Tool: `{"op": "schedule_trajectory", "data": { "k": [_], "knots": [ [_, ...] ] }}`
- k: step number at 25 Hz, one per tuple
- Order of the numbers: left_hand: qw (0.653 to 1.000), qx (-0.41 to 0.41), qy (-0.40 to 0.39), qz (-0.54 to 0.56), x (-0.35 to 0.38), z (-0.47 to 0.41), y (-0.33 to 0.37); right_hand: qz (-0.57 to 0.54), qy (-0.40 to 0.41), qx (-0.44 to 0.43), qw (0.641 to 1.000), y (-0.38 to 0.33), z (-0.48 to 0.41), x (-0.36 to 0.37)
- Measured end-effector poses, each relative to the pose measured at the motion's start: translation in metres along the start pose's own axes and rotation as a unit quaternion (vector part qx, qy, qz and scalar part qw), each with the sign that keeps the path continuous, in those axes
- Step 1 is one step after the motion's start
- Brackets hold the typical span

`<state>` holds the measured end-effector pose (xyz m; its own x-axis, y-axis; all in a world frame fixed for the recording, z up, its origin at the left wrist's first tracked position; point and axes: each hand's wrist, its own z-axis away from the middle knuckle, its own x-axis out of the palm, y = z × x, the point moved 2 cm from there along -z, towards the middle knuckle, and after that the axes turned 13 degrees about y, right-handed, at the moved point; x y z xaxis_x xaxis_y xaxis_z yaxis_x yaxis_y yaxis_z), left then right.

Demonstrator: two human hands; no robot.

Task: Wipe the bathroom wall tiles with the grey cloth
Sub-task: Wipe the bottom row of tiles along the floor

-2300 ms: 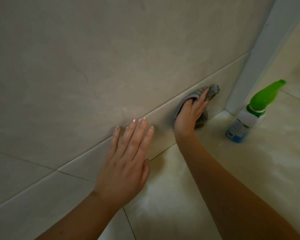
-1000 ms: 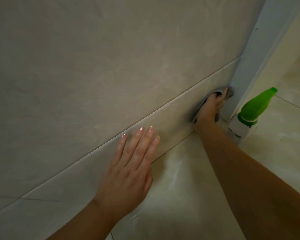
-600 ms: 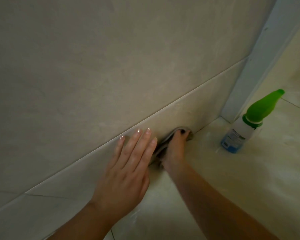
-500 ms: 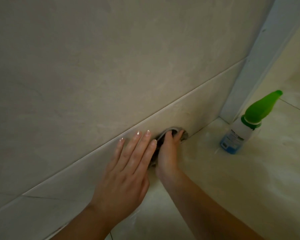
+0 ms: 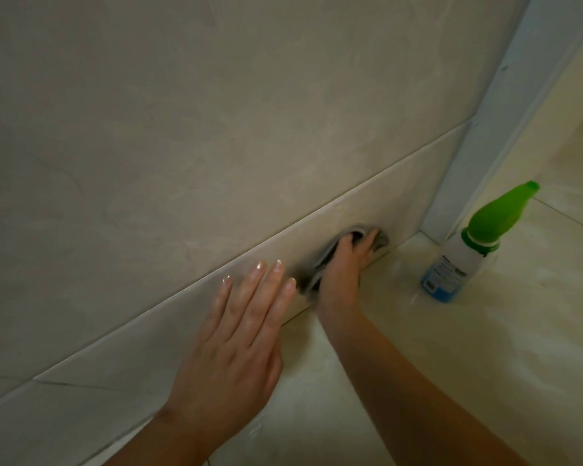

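Beige wall tiles (image 5: 216, 146) fill most of the view, with a narrow bottom row (image 5: 401, 203) meeting the floor. My right hand (image 5: 345, 264) presses the grey cloth (image 5: 381, 238) against that bottom row, close to the floor joint. Most of the cloth is hidden under the palm; only its edges show above and left of the fingers. My left hand (image 5: 239, 338) lies flat on the same tile row, fingers straight and spread, its fingertips just left of the cloth.
A spray bottle (image 5: 465, 253) with a green nozzle stands on the pale floor tiles (image 5: 485, 364), right of the cloth. A white door frame (image 5: 505, 122) rises at the wall's right end.
My right hand swept the cloth left from the door frame corner to beside my left hand, and has now slid it a little back to the right. The left hand stayed put.
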<state>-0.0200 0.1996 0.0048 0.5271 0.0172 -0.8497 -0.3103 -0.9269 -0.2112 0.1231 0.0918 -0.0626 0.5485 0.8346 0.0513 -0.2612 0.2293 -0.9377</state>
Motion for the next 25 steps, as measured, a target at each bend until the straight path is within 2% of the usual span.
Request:
{"op": "schedule_trajectory", "data": {
  "k": [2,4,6,10,12,15,21,23,25],
  "knots": [
    [1.000,0.000,0.004,0.000,-0.001,-0.003,-0.001,-0.004,0.019,-0.062,0.998,-0.031,-0.001,0.004],
    [1.000,-0.001,0.006,-0.005,-0.001,-0.004,-0.004,-0.008,0.078,-0.165,0.983,-0.072,-0.030,-0.001],
    [1.000,-0.004,0.006,-0.008,-0.001,-0.003,-0.005,0.003,0.121,-0.207,0.971,-0.089,-0.079,-0.011],
    [1.000,-0.007,0.007,0.000,0.001,0.002,-0.003,-0.009,0.164,-0.053,0.985,-0.061,-0.131,-0.021],
    [1.000,-0.009,0.007,0.001,0.002,0.007,-0.001,-0.048,0.123,0.045,0.990,-0.032,-0.135,-0.020],
    [1.000,-0.013,-0.003,-0.007,-0.004,0.018,-0.004,-0.092,0.047,0.207,0.973,0.022,-0.113,-0.016],
    [0.999,-0.039,-0.012,-0.027,-0.020,0.053,-0.026,-0.107,0.039,0.267,0.957,0.067,-0.070,0.005],
    [0.998,-0.047,-0.019,-0.032,-0.027,0.068,-0.030,-0.138,0.048,0.292,0.945,0.088,-0.061,0.012],
    [0.997,-0.057,-0.027,-0.034,-0.034,0.082,-0.034,-0.168,0.022,0.314,0.934,0.102,-0.038,0.020]
  ]
}}
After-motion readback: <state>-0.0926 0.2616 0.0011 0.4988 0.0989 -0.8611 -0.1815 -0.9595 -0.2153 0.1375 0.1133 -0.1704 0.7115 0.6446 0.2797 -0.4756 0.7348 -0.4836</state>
